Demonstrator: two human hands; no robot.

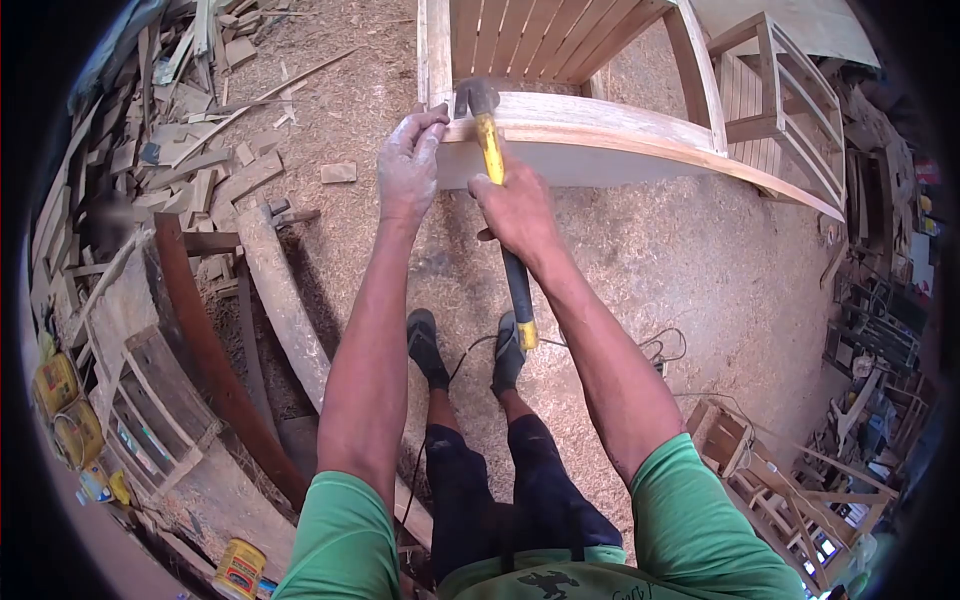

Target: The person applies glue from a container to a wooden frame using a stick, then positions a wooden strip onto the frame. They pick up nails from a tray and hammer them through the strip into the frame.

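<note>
A claw hammer with a yellow and black handle (517, 290) is gripped in my right hand (518, 205), its dark metal head (477, 97) at the corner of a wooden frame. Just left of the hammer head, my dusty left hand (411, 160) has its fingers pressed together at the end of the frame's front rail (600, 122). What those fingers pinch, if anything, is too small to make out. Slats (540, 40) run across the inside of the frame, beyond the rail.
Scrap wood (215, 180) lies piled at the left, with long boards (280, 290) nearer me. A second slatted wooden piece (765, 125) stands at the upper right. A dark cable (470, 350) crosses the floor by my feet. A yellow container (240, 568) is at the lower left.
</note>
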